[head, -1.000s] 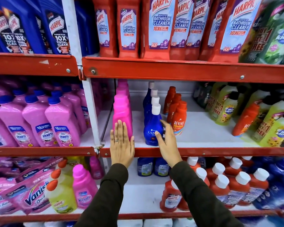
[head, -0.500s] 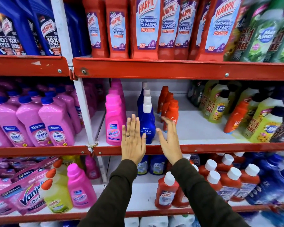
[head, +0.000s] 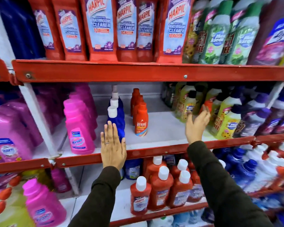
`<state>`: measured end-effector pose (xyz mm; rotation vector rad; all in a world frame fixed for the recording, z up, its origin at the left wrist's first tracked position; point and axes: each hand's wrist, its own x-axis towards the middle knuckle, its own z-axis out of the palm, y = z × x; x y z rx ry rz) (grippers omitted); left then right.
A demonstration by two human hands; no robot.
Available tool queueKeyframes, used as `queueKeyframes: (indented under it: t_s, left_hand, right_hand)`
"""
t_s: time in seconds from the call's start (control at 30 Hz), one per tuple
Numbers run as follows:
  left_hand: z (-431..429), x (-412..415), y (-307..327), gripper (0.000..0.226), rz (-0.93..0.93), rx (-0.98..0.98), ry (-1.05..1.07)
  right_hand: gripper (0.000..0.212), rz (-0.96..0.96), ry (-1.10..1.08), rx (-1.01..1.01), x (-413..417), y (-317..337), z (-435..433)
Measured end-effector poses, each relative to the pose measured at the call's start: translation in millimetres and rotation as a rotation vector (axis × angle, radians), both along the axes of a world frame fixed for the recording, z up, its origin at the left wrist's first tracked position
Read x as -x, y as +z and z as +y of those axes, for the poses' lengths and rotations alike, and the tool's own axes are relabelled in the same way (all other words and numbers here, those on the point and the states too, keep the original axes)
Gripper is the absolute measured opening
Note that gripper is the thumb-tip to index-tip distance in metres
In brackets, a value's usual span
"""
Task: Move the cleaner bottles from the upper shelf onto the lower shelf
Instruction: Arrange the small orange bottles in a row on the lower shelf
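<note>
Red Harpic bathroom cleaner bottles (head: 102, 28) stand in a row on the upper shelf (head: 138, 72). The middle shelf (head: 162, 128) below holds a row of blue white-capped bottles (head: 117, 118) and orange Revive bottles (head: 141, 122). My left hand (head: 113, 146) is flat and open in front of the blue row, at the shelf's front rail. My right hand (head: 197, 123) is open, fingers spread, reaching toward yellow-green bottles (head: 187, 107) at the right of that shelf. It holds nothing.
Pink Vanish bottles (head: 79, 128) stand left of the blue row. Green and purple bottles (head: 223, 33) fill the upper right. The shelf underneath carries red white-capped Harpic bottles (head: 161, 185). A white upright post (head: 38, 118) divides the bays.
The view has shifted right. My right hand has left the blue bottles and swung right toward the yellow-green ones. My left hand has stayed in front of the blue row.
</note>
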<state>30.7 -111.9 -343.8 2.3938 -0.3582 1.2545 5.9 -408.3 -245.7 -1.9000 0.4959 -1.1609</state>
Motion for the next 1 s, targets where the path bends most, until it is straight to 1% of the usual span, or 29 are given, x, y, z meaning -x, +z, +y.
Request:
queueKeyframes:
  t_s: [0.1,0.17,0.23,0.3,0.37,0.47,0.6,0.73,0.87,1.0]
  left_hand:
    - [0.3,-2.5,-2.7,0.075,-0.018,-0.015,0.01]
    - [-0.1,-3.4,-3.7,0.075,-0.025,-0.009,0.005]
    - [0.2,-3.8,-4.0,0.075,-0.027,-0.003,0.003]
    - [0.6,-4.3,-4.4,0.075,-0.032,-0.005,0.008]
    - [0.7,-4.7,-4.5,0.076,-0.033,-0.011,0.009]
    - [0.2,-5.0,-4.6,0.075,-0.029,-0.02,0.009]
    - [0.1,-4.2,-3.8,0.075,-0.03,-0.025,0.013]
    - [1.3,-3.2,-3.4,0.074,-0.026,-0.033,0.014]
    - [2.0,-2.4,-2.9,0.074,-0.017,-0.041,0.025]
    - [3.1,-1.5,-2.7,0.074,-0.016,-0.063,0.037]
  right_hand:
    - [0.074,0.097,-0.058,-0.093,-7.7,11.1,-32.6]
    - [0.075,0.147,-0.067,-0.124,-16.3,12.3,-50.5]
    - [0.07,0.171,-0.037,-0.177,-24.6,10.4,-64.7]
    - [0.055,0.175,0.007,-0.231,-28.2,7.7,-73.6]
    - [0.043,0.171,0.024,-0.227,-26.7,7.1,-78.2]
    - [0.042,0.131,0.042,-0.234,-21.8,9.9,-78.5]
    - [0.05,0.105,0.105,-0.24,-12.4,12.3,-65.7]
    - [0.054,0.068,0.11,-0.195,-0.9,15.3,-44.0]
    - [0.052,-0.014,0.164,-0.171,15.6,26.1,-7.2]
    - [0.045,-0.024,0.275,-0.142,23.9,30.3,30.9]
